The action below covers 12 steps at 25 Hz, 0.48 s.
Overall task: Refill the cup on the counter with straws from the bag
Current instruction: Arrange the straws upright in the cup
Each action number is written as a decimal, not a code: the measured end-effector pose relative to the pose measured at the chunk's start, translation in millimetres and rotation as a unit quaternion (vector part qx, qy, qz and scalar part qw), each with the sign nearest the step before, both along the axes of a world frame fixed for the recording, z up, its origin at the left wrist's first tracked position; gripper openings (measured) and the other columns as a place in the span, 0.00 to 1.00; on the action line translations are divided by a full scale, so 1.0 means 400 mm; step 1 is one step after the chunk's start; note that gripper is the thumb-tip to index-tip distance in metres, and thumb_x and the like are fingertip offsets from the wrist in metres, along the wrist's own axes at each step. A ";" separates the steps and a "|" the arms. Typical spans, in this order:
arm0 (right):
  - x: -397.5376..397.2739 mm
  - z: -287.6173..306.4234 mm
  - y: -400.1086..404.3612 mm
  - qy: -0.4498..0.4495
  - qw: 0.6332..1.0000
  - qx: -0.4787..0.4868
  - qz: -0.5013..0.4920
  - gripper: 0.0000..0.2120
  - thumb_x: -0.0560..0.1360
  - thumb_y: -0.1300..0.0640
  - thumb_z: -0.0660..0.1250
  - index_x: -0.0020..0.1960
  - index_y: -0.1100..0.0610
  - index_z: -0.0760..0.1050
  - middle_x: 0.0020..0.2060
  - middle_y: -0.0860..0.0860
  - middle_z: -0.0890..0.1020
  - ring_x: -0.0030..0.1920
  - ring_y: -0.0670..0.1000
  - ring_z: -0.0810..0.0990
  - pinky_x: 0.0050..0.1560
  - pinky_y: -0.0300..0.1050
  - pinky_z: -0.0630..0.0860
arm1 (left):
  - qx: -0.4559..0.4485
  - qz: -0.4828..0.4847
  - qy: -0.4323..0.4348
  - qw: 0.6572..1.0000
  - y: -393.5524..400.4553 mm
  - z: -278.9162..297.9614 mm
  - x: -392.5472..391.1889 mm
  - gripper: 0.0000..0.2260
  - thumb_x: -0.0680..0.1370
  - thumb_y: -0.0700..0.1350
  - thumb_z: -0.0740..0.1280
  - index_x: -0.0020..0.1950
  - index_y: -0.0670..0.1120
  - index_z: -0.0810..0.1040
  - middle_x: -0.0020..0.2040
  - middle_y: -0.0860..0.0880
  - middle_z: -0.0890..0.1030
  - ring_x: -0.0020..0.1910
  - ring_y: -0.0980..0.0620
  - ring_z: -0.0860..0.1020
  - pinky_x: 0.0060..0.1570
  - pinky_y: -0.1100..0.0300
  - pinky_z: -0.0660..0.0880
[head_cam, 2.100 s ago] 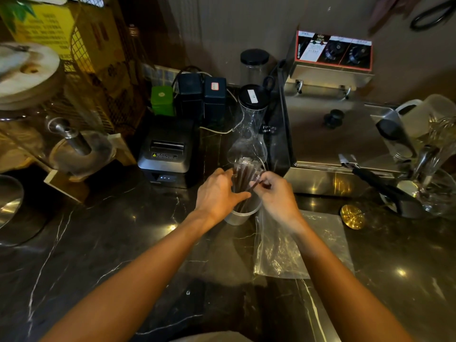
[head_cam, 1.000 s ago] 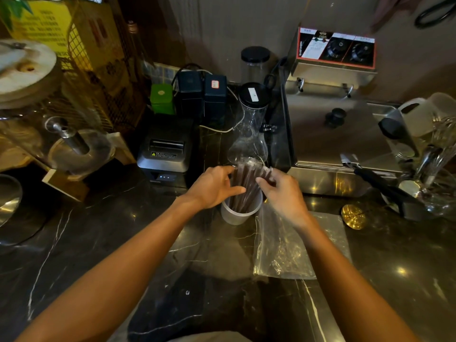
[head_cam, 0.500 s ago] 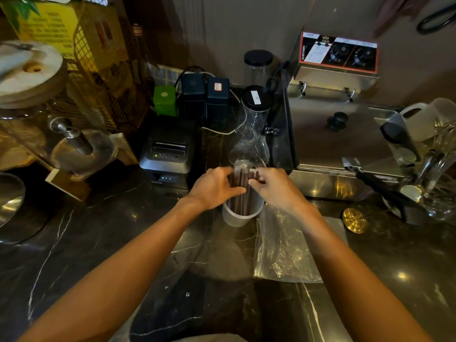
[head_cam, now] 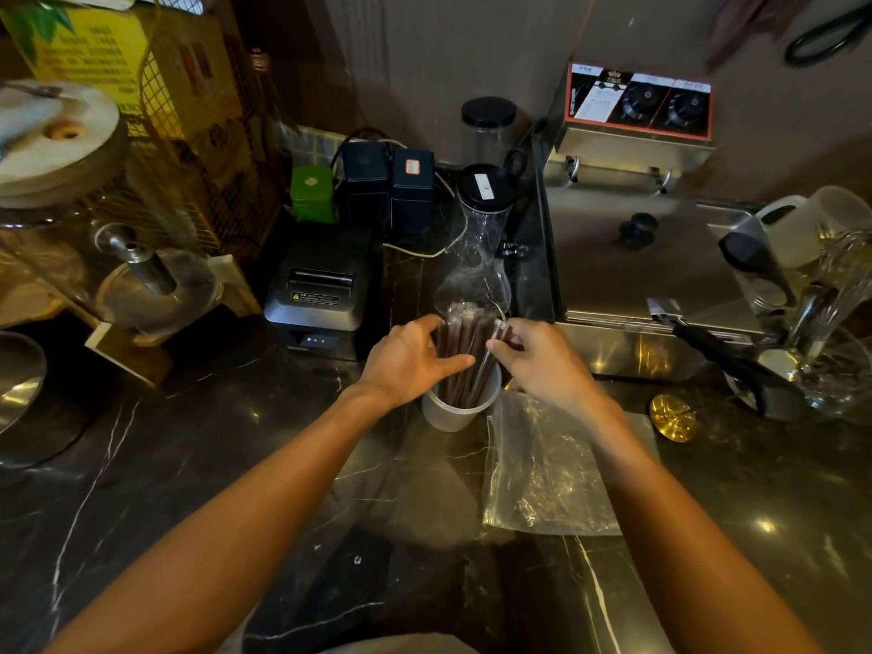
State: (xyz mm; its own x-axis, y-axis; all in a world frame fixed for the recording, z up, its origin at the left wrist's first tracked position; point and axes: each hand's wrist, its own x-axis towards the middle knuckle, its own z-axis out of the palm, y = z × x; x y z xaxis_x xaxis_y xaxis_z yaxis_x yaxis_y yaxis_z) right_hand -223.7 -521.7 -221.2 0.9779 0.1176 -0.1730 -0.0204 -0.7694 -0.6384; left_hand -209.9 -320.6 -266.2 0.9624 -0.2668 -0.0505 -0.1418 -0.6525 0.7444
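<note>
My left hand [head_cam: 406, 358] is curled round the left side of the bundle of dark straws [head_cam: 465, 356], thumb across the front and fingers behind; that grip is closed on the bundle. My right hand [head_cam: 542, 361] sits at the bundle's right side, thumb and forefinger pinched on one wrapped straw near its top end. The straws stand nearly upright in the white cup [head_cam: 460, 408], their upper ends well above the rim and leaning slightly outward. The cup stands on the dark marble counter [head_cam: 188, 464], directly in front of a clear glass carafe [head_cam: 476, 271] with a black lid. The clear plastic bag [head_cam: 547, 469] lies flat on the counter just beside the cup on its right, under my right forearm; I cannot tell whether any straws are inside it. A black receipt printer [head_cam: 321, 295] stands left of the cup, a stainless fryer [head_cam: 632, 271] to its right. A round gold disc [head_cam: 672, 417] lies on the counter near the bag's far corner.
</note>
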 end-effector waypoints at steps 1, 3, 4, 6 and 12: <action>-0.001 0.013 -0.004 -0.010 1.000 0.009 -0.006 0.11 0.82 0.53 0.67 0.41 0.49 0.75 0.34 0.48 0.81 0.35 0.44 0.80 0.38 0.42 0.73 | -0.004 0.002 0.007 1.000 0.003 0.002 -0.001 0.22 0.75 0.57 0.75 0.63 0.47 0.77 0.31 0.52 0.81 0.30 0.59 0.81 0.38 0.56 0.82; 0.003 0.034 -0.014 -0.023 0.999 0.027 -0.021 0.11 0.82 0.53 0.67 0.42 0.52 0.75 0.35 0.50 0.82 0.36 0.46 0.82 0.37 0.45 0.75 | -0.019 0.024 0.025 0.999 0.013 0.008 -0.009 0.29 0.75 0.58 0.75 0.71 0.47 0.73 0.34 0.51 0.82 0.32 0.57 0.82 0.41 0.55 0.83; 0.005 0.047 -0.018 -0.024 0.999 0.036 -0.023 0.11 0.82 0.52 0.67 0.42 0.54 0.76 0.36 0.51 0.83 0.37 0.48 0.83 0.37 0.49 0.78 | -0.039 0.047 0.026 0.998 0.020 0.011 -0.014 0.32 0.75 0.58 0.75 0.74 0.48 0.70 0.35 0.50 0.82 0.34 0.55 0.83 0.43 0.55 0.83; 0.008 0.074 -0.022 -0.034 0.996 0.069 -0.034 0.11 0.82 0.50 0.67 0.43 0.55 0.76 0.38 0.56 0.84 0.39 0.53 0.85 0.41 0.58 0.83 | -0.094 0.104 -0.003 0.990 0.041 0.017 -0.031 0.30 0.76 0.55 0.74 0.75 0.49 0.69 0.38 0.50 0.81 0.38 0.53 0.82 0.44 0.56 0.82; 0.023 0.186 -0.043 -0.071 0.972 0.192 -0.113 0.08 0.83 0.56 0.66 0.44 0.52 0.77 0.33 0.50 0.78 0.27 0.47 0.76 0.34 0.50 0.77 | -0.158 0.085 -0.096 0.979 0.078 0.047 -0.064 0.14 0.78 0.47 0.73 0.64 0.51 0.80 0.38 0.53 0.78 0.37 0.58 0.78 0.44 0.56 0.81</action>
